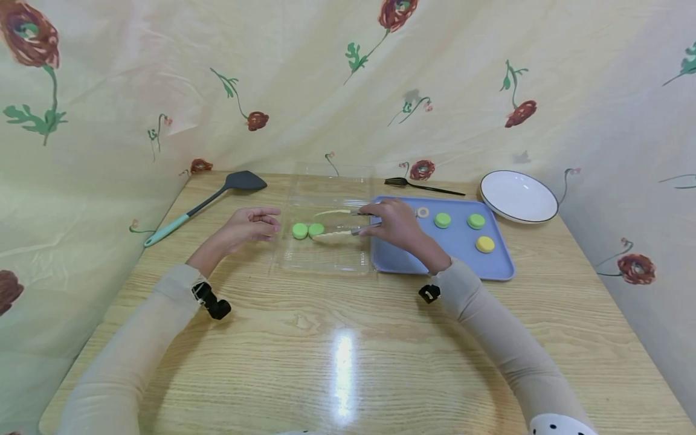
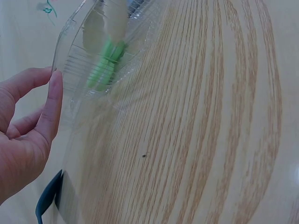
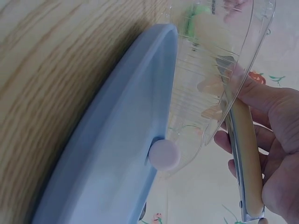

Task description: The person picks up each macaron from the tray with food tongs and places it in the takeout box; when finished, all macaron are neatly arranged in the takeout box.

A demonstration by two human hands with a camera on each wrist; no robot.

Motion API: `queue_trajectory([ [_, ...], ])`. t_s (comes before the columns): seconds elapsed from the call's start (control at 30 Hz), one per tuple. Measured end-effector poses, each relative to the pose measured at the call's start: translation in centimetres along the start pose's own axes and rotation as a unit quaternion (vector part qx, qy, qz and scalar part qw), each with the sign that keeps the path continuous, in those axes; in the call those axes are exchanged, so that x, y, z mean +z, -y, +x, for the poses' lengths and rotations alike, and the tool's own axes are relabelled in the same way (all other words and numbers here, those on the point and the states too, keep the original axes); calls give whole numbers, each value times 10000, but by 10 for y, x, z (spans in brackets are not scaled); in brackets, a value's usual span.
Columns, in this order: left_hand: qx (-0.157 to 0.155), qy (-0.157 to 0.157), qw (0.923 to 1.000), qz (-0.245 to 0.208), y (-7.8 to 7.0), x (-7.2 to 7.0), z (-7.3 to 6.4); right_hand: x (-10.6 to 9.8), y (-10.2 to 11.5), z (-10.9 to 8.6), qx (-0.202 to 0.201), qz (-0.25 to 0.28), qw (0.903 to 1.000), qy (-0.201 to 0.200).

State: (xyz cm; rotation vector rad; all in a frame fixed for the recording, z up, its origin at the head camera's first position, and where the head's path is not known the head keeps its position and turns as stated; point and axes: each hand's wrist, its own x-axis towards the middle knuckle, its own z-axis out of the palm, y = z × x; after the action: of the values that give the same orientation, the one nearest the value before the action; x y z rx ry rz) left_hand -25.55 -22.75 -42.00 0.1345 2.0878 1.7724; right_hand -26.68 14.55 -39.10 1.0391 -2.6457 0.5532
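Observation:
My right hand (image 1: 396, 223) grips a pair of tongs (image 3: 245, 158) with metal arms and cream-coloured tips. The tips are spread apart inside a clear plastic box (image 1: 326, 263), whose lid (image 1: 334, 181) stands open toward the wall. Two green macarons (image 1: 299, 231) lie side by side in the box; the lower tong tip overlaps the right one. At the box's left side is my left hand (image 1: 247, 228). In the left wrist view its thumb and index finger pinch the clear rim (image 2: 57, 56).
Right of the box, a blue tray (image 1: 446, 263) carries green macarons (image 1: 443, 220), a yellow macaron (image 1: 485, 244) and a pale pink round piece (image 3: 164, 155). A white plate (image 1: 519, 196) and black fork (image 1: 424, 186) lie behind. A spatula (image 1: 206, 202) lies far left.

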Motion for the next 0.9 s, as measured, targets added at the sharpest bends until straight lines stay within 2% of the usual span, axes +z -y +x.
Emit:
queue_trajectory([
  [0.43,-4,-39,10000,4,0,1,1,-8,-8,-16,-452,404,9955,-723],
  [0.9,30,-244,9996,-111,2,4,1,-32,-16,-36,-248,224,9939,-1047],
])
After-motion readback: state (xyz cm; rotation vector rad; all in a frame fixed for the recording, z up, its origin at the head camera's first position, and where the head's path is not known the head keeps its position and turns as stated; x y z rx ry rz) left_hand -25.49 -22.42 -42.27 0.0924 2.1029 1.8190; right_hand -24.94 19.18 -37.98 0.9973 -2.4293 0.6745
